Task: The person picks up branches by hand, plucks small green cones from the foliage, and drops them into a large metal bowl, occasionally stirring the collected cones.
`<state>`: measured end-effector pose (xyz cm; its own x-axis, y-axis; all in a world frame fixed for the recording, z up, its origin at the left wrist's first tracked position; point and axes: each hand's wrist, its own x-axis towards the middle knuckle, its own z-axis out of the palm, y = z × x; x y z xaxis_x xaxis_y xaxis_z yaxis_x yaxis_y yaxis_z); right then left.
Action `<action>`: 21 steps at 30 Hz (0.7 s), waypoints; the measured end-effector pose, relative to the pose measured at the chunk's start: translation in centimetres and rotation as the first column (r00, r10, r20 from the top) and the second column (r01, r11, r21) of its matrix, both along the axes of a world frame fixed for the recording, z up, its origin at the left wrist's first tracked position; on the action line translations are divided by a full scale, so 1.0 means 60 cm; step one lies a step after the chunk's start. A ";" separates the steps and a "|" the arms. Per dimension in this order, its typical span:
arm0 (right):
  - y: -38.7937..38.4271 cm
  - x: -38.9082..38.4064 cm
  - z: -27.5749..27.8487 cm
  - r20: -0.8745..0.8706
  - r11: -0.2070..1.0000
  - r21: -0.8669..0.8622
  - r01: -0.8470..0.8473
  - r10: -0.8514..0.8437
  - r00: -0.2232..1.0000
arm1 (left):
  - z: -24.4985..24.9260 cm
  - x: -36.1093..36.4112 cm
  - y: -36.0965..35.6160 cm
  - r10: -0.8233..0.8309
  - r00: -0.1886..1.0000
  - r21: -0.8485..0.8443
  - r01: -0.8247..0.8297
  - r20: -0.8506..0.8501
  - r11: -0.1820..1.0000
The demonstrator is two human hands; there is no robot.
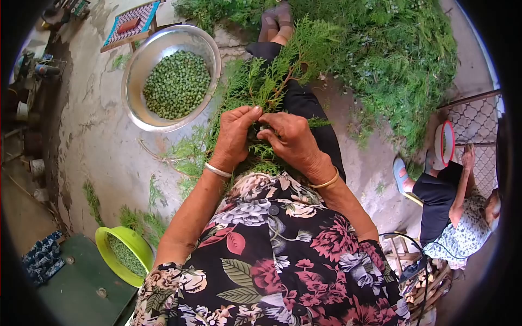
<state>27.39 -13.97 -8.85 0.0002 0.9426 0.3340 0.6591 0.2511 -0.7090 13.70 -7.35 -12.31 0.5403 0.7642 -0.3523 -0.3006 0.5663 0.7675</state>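
Note:
A leafy conifer branch (272, 81) with flat green sprays lies across my lap and legs. My left hand (235, 136) is closed on it, thumb and forefinger pinched at the front. Right beside it, my right hand (293, 142) has its fingers curled in a pinch over the same sprays, the fingertips nearly meeting those of the left. Whatever sits between the right fingertips is too small and hidden to make out. Ahead and to the left stands a wide metal basin (133, 89) holding many small green cones (176, 84).
A big heap of cut conifer branches (397, 65) covers the ground ahead right. Behind left, a yellow-green bowl (142, 280) of small green pieces stands by a dark green table (81, 282). A woven stool (130, 24) is beyond the basin. Another person (457, 217) sits at right near a red-rimmed basin (449, 142).

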 end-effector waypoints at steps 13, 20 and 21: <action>0.004 -0.004 0.009 -0.451 0.952 -0.295 0.081 -0.213 0.867 | 0.007 -0.005 0.004 -0.012 1.000 -0.041 0.012 -0.004 0.999; 0.002 0.051 0.051 -0.893 0.901 -0.419 -0.114 -0.387 0.229 | 0.004 -0.006 0.010 -0.004 1.000 -0.077 0.002 -0.022 0.997; 0.000 0.056 0.058 -0.905 0.909 -0.406 -0.090 -0.387 0.176 | 0.008 -0.007 0.012 0.003 0.999 -0.089 -0.006 -0.040 0.996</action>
